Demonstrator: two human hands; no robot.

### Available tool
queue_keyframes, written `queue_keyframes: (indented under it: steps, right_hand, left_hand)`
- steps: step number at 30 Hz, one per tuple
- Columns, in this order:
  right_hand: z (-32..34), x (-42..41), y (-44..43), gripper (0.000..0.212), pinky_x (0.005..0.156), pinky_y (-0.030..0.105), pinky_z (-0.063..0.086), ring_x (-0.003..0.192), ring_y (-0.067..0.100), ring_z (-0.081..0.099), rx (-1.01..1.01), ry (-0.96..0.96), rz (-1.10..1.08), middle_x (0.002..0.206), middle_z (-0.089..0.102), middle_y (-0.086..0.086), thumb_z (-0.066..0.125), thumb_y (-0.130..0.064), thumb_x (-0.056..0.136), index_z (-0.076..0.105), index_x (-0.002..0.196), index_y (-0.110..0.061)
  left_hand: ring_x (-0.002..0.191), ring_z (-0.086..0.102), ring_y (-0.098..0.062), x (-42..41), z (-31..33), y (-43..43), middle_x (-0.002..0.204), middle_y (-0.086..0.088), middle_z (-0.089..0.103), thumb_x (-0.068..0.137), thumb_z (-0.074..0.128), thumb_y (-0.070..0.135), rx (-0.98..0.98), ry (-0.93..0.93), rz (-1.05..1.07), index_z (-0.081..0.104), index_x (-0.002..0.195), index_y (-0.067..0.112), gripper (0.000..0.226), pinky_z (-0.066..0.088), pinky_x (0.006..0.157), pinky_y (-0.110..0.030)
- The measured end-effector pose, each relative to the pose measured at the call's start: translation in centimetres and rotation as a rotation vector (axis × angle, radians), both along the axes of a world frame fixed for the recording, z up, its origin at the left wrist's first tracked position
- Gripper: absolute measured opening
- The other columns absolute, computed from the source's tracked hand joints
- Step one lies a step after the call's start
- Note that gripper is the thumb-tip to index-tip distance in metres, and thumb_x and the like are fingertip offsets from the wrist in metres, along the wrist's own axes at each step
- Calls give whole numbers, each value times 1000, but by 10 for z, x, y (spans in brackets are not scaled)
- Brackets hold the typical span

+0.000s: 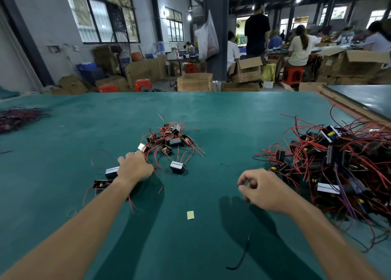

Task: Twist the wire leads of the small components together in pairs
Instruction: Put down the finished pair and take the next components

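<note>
Table [211,110]: matte teal felt-like cover. Small pile [169,140] of boxy black components with silvery tops and thin red and black leads, mid-table. Larger tangled heap [338,163] at right. Left hand [135,167] palm-down on leads at pile's near edge, fingers curved, grip unclear. Right hand [266,190] fingers curled, thumb by forefinger, contents unclear. Yellow rectangular slip [190,214] between forearms. Cardboard box [194,81] beyond table, contents hidden.

The one head-worn camera is looking forward and down over the bench [201,110], hovering close above the left hand [135,168] and right hand [265,192]; its wide lens is probably bending the far edges.
</note>
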State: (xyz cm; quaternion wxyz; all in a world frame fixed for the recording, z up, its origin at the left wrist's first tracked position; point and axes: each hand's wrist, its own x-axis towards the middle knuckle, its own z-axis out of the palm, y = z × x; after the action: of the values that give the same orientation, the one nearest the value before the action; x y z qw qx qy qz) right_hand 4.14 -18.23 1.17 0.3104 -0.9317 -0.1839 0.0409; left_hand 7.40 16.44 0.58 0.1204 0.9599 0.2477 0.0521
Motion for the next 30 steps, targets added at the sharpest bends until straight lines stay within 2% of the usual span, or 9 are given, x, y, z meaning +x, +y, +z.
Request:
queue_keyframes:
  steps: [4,6,12,15,19,22,24,27,30]
  right_hand:
    - [-1,0,1,12,62,24,50,58,2,61,-23,14,11,63,70,-15,60,-27,90,62,79,-28]
    - [-2,0,2,12,65,25,51,57,0,60,-35,21,17,63,70,-16,59,-28,90,61,78,-28]
    - [-2,1,-1,12,66,28,54,60,4,63,-8,0,16,65,70,-15,59,-29,90,61,78,-28]
    - [-3,2,-1,12,63,29,54,59,7,63,-1,-9,17,65,70,-16,59,-29,89,61,77,-28]
    - [-5,4,-1,11,64,33,56,58,9,65,35,-12,-7,65,70,-14,59,-29,89,61,78,-28]
    - [-7,6,2,6,65,36,55,58,12,63,213,11,-30,70,72,-3,59,-33,94,58,92,-28]
    - [-3,4,5,14,61,38,54,59,18,61,440,156,-43,80,71,5,49,-36,100,54,105,-25]
    - [6,2,12,29,52,32,53,52,25,60,775,520,-97,84,67,15,32,-41,104,50,109,-19]
    - [6,5,17,28,49,32,55,49,20,62,906,586,-243,80,65,14,41,-38,103,57,100,-14]
  left_hand:
    - [119,38,-41,2,-8,5,130,-19,44,88,50,30,44,91,27,43,125,14,41,34,99,-47]
    - [116,41,-42,1,-13,7,129,-21,44,89,51,28,74,51,34,42,125,12,40,38,97,-46]
    - [96,60,-41,-7,6,6,101,-20,68,87,60,9,-10,-466,-29,66,100,3,16,47,81,-42]
    - [89,68,-30,-11,37,-19,93,-12,74,84,68,8,-218,-685,-73,75,96,9,14,53,86,-36]
    - [79,72,-28,-18,76,-72,85,-10,74,86,68,3,-728,-861,-173,74,96,8,12,60,79,-43]
    - [59,70,-14,-30,88,-115,69,-1,74,88,63,-6,-1127,-819,-371,70,89,7,15,59,58,-28]
    - [54,68,-9,-37,85,-138,65,1,72,90,59,-7,-1301,-695,-456,68,88,7,16,56,53,-21]
    - [53,65,-8,-42,63,-163,66,0,71,90,57,-5,-1471,-496,-509,67,88,7,16,54,52,-19]
    - [54,65,-10,-44,33,-175,67,-2,69,90,57,-5,-1501,-372,-540,67,88,6,14,55,57,-22]
